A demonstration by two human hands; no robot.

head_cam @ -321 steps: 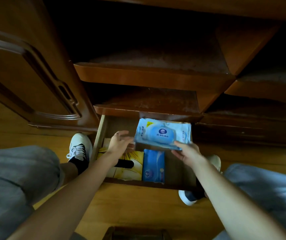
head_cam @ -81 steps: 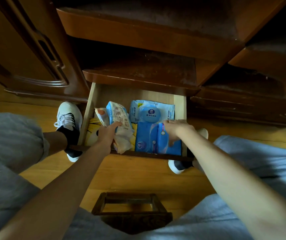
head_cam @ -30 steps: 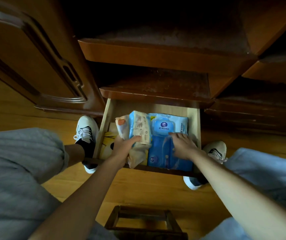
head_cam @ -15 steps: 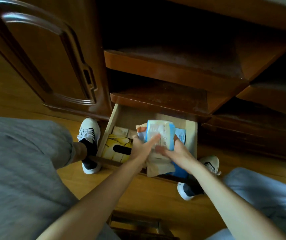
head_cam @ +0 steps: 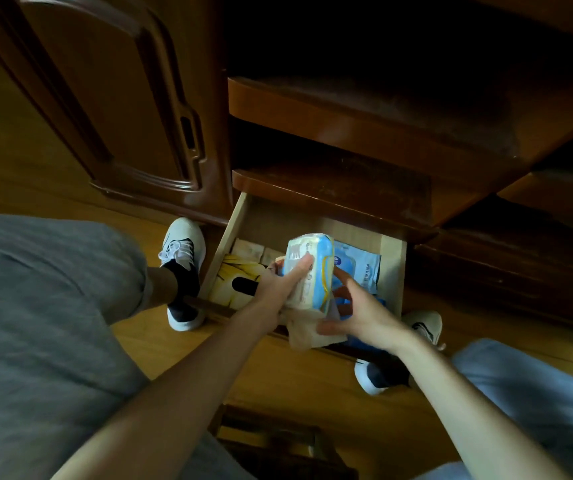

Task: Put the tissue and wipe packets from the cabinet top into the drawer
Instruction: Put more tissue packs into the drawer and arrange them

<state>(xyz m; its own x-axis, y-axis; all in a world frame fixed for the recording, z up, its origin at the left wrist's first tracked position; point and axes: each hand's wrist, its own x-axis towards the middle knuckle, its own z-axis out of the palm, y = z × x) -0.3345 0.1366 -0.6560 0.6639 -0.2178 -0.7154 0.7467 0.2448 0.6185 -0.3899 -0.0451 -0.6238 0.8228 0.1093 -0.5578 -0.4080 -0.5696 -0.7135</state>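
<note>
The low wooden drawer (head_cam: 391, 268) stands pulled open under the cabinet shelves. Above its front half, my left hand (head_cam: 278, 289) grips a white-and-blue wipe packet (head_cam: 312, 271), held on edge with a beige packet (head_cam: 307, 332) pressed under it. My right hand (head_cam: 361, 317) touches the beige packet's lower right side, fingers spread. A light blue wipe packet (head_cam: 364, 268) lies flat at the drawer's back right. Dark blue tissue packets (head_cam: 380, 304) show beneath my right hand. A yellow tissue box (head_cam: 234, 277) sits at the drawer's left.
Two dusty cabinet shelves (head_cam: 364, 129) overhang the drawer. A carved cabinet door (head_cam: 111, 98) stands to the left. My feet in white shoes (head_cam: 181, 247) flank the drawer on the wooden floor. A small wooden stool (head_cam: 278, 445) is below my arms.
My right hand left the blue packets in the drawer and came to the bundle in my left hand. The bundle rose and turned on edge. The view swung left.
</note>
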